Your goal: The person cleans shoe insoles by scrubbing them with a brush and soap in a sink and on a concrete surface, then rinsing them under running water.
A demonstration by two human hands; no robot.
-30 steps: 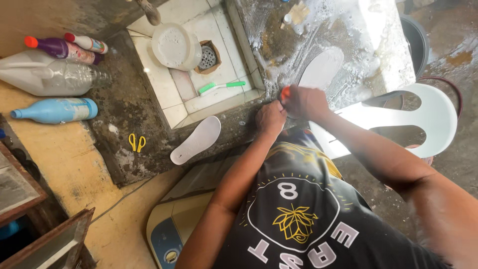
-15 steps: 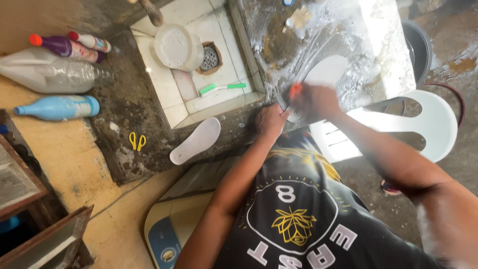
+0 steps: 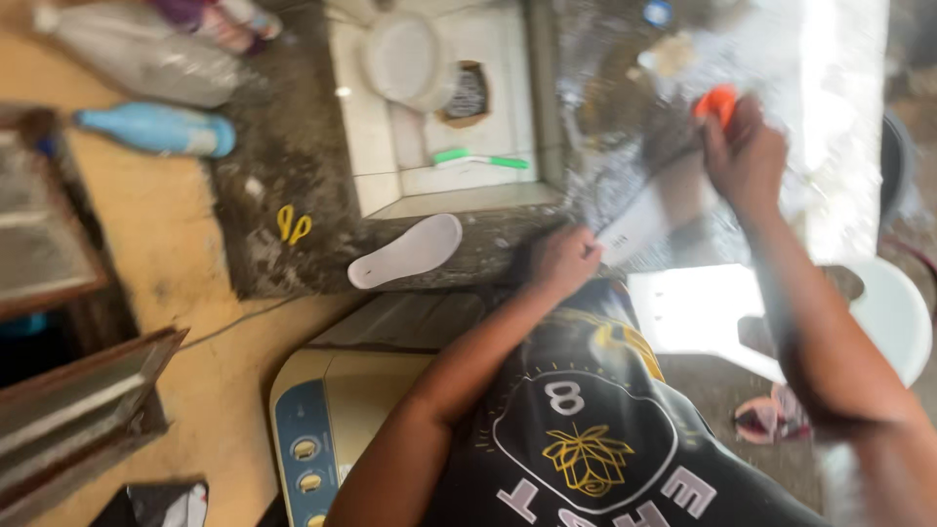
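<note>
White and flat, a foam shoe insole [image 3: 644, 220] lies on the wet stone counter [image 3: 605, 107], its near end pinched in the left hand [image 3: 561, 259]. The right hand [image 3: 747, 156] is closed around an orange-handled brush [image 3: 719, 102] over the insole's far end. A second white insole [image 3: 405, 252] lies well apart, beside the tiled sink [image 3: 429, 176].

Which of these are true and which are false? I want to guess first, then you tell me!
1. The right hand holds something orange. True.
2. The left hand is pressed on one end of a white shoe insole. True.
3. The yellow scissors are in the left hand. False: they lie on the dark counter, away from both hands.
4. A second white insole lies alone near the counter's edge. True.
5. The green toothbrush sits on the blue bottle. False: it lies in the white tiled basin; the bottle lies apart on its side.
</note>
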